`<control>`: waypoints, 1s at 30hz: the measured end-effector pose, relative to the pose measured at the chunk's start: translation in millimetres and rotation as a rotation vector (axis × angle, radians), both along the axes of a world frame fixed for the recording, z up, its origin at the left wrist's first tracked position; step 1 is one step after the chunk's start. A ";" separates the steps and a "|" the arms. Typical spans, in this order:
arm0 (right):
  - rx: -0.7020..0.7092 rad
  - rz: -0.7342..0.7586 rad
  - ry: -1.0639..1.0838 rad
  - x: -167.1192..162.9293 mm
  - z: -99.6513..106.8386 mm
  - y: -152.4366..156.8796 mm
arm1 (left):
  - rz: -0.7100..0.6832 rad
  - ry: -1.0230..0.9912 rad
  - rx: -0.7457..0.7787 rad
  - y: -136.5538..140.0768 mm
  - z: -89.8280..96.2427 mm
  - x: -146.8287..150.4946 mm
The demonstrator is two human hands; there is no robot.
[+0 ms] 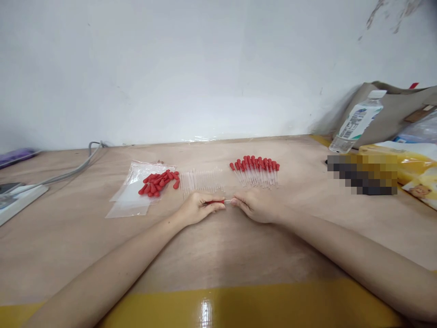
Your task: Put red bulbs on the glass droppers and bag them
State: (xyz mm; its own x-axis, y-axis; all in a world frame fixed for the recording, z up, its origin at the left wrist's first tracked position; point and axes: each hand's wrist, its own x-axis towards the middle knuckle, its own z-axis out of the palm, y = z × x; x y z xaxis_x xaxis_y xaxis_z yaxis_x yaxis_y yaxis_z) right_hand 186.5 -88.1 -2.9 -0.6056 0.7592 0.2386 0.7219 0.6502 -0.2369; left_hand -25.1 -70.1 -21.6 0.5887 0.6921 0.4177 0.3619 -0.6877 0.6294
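Observation:
My left hand [200, 208] is closed around a red rubber bulb [217, 201], whose mouth end shows at the fingertips. A clear dropper tube [228, 201] bridges the short gap between my hands, with my right hand [254, 205] pinching it. Whether the tube sits inside the bulb is too small to tell. Beyond my left hand lies a row of clear tubes [201, 180]. Left of that row, a pile of red rubber bulbs [157, 183] rests on clear plastic bags [128, 207]. Past my right hand, several droppers with red bulbs [256, 169] lie side by side, bulbs toward the wall.
A plastic bottle [358, 122] leans against a grey bag [392, 105] at the right. Near it are a yellow package [413, 161] and a blurred-out dark object [362, 175]. Grey cables [68, 173] and a white object [25, 200] lie left. Yellow tape [239, 303] edges the table.

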 end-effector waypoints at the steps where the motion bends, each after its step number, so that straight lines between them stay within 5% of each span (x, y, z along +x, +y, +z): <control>1: -0.003 0.002 -0.014 2.2 2.8 -0.2 | -0.008 -0.004 -0.003 0.7 -0.3 -0.8; 7: -0.279 0.006 0.131 25.4 21.8 19.8 | 0.114 -0.004 -0.062 2.4 -4.6 -2.4; 11: -0.548 -0.273 0.399 34.6 24.8 52.1 | 0.136 0.123 0.009 2.5 -1.7 -0.4; 18: -0.091 -0.772 0.154 11.6 13.4 84.1 | 0.122 0.188 0.065 2.6 0.5 0.3; 30: -0.041 -0.824 0.008 3.0 2.6 80.0 | 0.116 0.191 0.052 2.9 0.1 -0.2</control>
State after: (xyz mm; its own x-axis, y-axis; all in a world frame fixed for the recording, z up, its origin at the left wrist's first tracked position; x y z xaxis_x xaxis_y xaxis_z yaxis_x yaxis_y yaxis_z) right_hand 189.5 -8.1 -0.3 0.1512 0.9674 0.2033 0.9619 -0.0965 -0.2559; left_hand -25.3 -67.2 -21.5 0.5781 0.7404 0.3430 0.5501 -0.6641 0.5063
